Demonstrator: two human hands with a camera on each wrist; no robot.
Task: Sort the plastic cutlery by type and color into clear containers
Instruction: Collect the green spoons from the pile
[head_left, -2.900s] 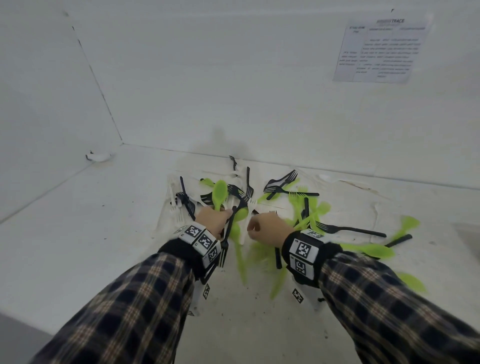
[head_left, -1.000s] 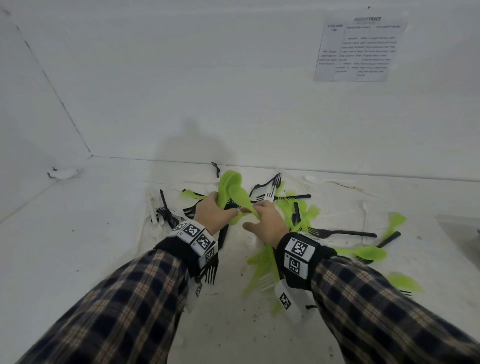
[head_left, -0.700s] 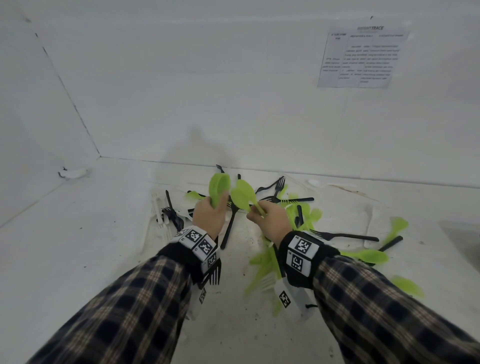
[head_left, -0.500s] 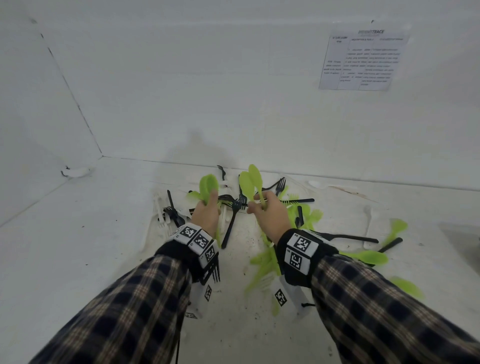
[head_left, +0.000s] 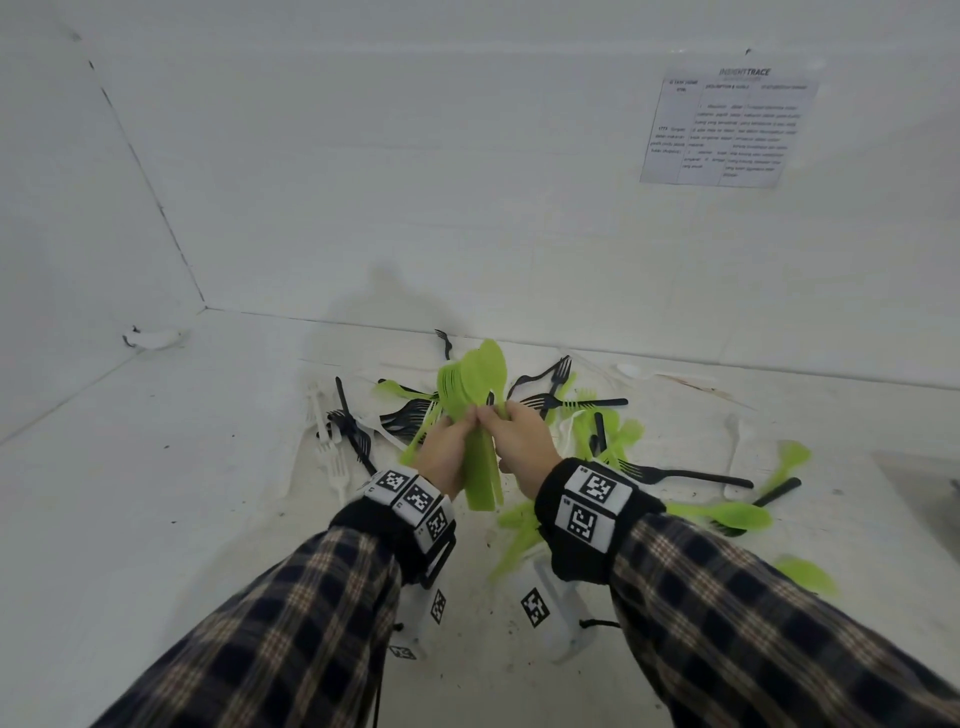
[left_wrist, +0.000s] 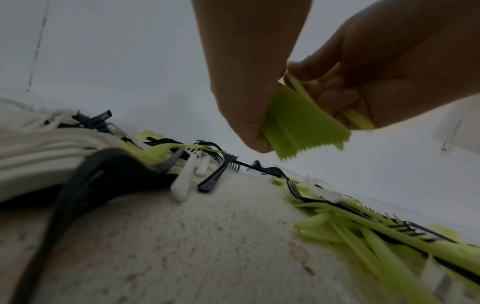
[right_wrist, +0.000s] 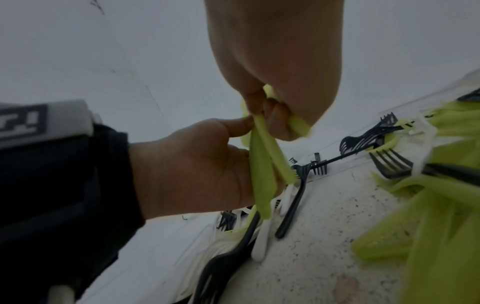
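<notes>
A stack of lime-green spoons (head_left: 475, 410) stands upright between both hands, bowls up, above the scattered cutlery. My left hand (head_left: 445, 451) grips the stacked handles (left_wrist: 301, 123) from the left. My right hand (head_left: 519, 439) pinches the same green spoons (right_wrist: 262, 164) from the right, fingers curled round their handles. Loose black forks (head_left: 680, 474), green spoons and forks (head_left: 737, 515) and white forks (head_left: 336, 467) lie on the white table beneath and around the hands. No clear container shows in any view.
White walls close the table at the back and left. A printed sheet (head_left: 727, 130) hangs on the back wall. A small white clip (head_left: 153, 338) sits by the left corner. Bare tabletop (head_left: 156, 493) stretches to the left.
The hands, each holding green spoons apart, have come together, and the spoons are now merged into one stack held by both hands.
</notes>
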